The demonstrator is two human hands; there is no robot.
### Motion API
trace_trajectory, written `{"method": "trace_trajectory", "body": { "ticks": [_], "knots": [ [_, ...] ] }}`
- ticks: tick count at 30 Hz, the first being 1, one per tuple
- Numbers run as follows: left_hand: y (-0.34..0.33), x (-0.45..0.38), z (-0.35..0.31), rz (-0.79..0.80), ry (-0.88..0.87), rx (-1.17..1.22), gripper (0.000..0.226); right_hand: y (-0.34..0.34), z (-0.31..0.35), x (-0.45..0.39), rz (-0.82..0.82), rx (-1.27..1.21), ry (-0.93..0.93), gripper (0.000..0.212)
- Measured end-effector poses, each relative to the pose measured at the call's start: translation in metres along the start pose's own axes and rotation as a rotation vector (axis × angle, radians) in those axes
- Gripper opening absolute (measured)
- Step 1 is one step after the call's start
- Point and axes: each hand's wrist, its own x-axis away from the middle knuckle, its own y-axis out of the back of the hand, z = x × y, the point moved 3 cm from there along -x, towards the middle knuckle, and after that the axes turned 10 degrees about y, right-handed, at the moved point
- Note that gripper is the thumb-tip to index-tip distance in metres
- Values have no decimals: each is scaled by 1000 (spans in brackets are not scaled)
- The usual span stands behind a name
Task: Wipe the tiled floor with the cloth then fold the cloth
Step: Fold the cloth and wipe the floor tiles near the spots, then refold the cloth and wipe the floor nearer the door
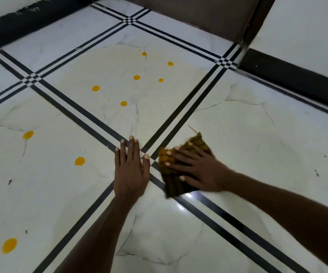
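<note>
A dark brown and yellow cloth [176, 181] lies flat on the white marble-look tiled floor [238, 138], over a black double grout stripe. My right hand [196, 170] presses on it with fingers spread and straight. Just left of the cloth, my left hand [130, 170] rests flat on the floor with straight fingers, holding nothing. Several yellow-orange spots mark the tiles, such as a yellow spot [80, 161] left of my left hand and another yellow spot [136, 77] farther away.
A black skirting board [289, 77] runs along the white wall at the right, and another black skirting strip [31, 20] at the far left. A brown door or panel [198, 12] stands at the far end. A faint yellowish smear covers the far tile.
</note>
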Motion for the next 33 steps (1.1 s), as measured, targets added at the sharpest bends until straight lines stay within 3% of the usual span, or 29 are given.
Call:
{"method": "trace_trajectory", "body": {
  "ticks": [2,5,7,12,14,17,21,25,28,30,33],
  "knots": [
    [0,1,-1,1,-1,7,73,0,-43,16,-42,-9,-129,56],
    [-1,1,-1,-25,8,21,71,1,-87,-16,-159,-82,-692,65],
    [-2,0,-1,-27,9,28,72,3,-80,-57,-179,-104,-852,70],
    [-2,6,0,-28,-1,40,76,-8,5,-69,-154,-97,-408,62],
    [4,11,-8,-6,45,100,76,-13,26,-40,-173,-214,-373,60],
    [9,26,-35,58,59,125,71,1,27,-8,-288,-656,-524,62],
    [11,42,-91,219,40,152,58,33,31,20,-583,-1267,-800,48],
    [28,33,-127,493,317,618,32,49,28,46,-782,-1343,-1004,38],
    [61,26,-154,659,294,860,12,64,23,65,-915,-1336,-1128,26],
    [87,20,-169,733,247,927,16,69,25,71,-920,-1406,-1192,19],
    [113,6,-184,752,220,987,36,73,33,67,-823,-1765,-1191,46]
  ]
}}
